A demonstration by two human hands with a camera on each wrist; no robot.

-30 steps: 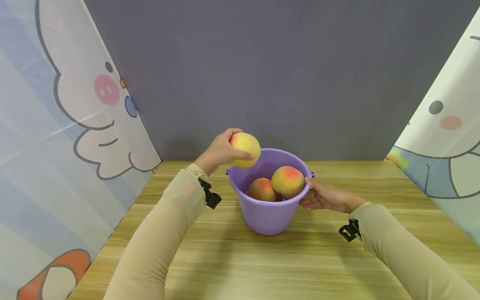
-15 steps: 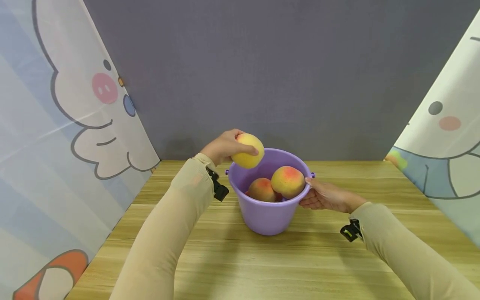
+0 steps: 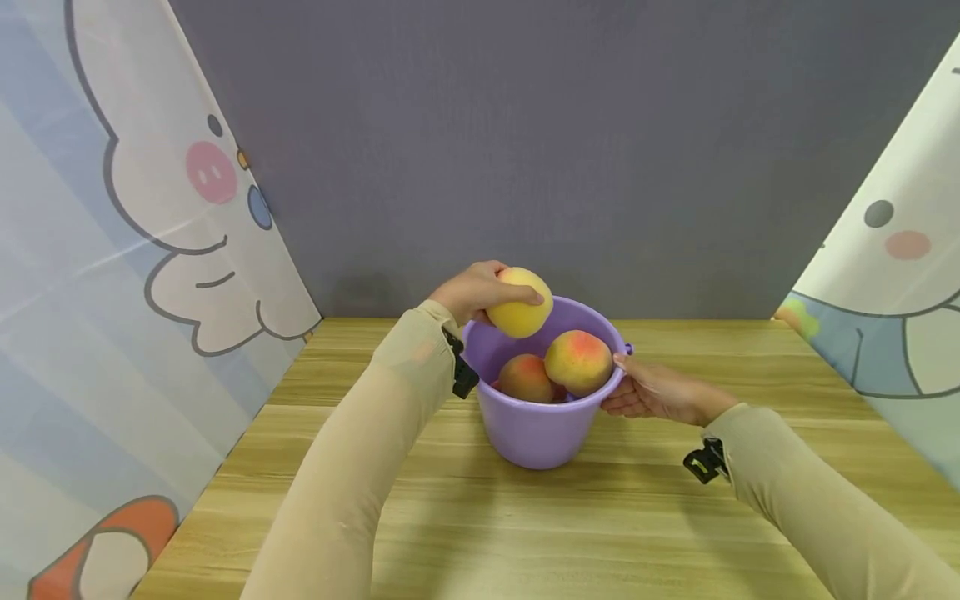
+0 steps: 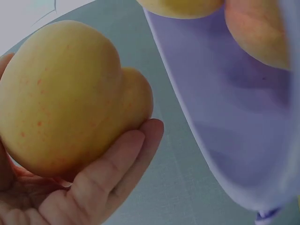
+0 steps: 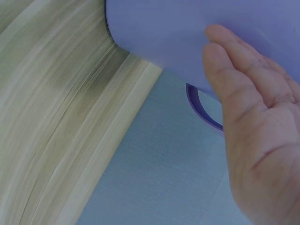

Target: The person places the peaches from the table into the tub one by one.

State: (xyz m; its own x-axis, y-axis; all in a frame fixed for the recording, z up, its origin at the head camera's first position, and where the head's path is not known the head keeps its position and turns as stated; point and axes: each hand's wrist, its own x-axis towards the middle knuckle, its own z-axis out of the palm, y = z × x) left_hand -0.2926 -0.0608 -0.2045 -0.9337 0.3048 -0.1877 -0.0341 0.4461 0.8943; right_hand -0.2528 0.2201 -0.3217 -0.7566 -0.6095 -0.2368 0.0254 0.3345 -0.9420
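My left hand grips a yellow peach above the left rim of a purple bucket. In the left wrist view its fingers curl round that peach, just beside the bucket's wall. Inside the bucket lie a yellow-red peach on the right and a darker reddish peach to its left. Bits of red show beneath them, too hidden to tell. My right hand holds the bucket's right rim, thumb at the edge. Its fingers lie along the outer wall in the right wrist view.
The bucket stands upright on a wood-grain table. A grey panel rises behind it. Cartoon-printed cloths flank the table, one on the left and one on the right. A purple handle shows beside the bucket in the right wrist view.
My left hand has carried its peach rightward, from beside the bucket's left rim to over the opening. My right hand and the bucket stay nearly where they were.
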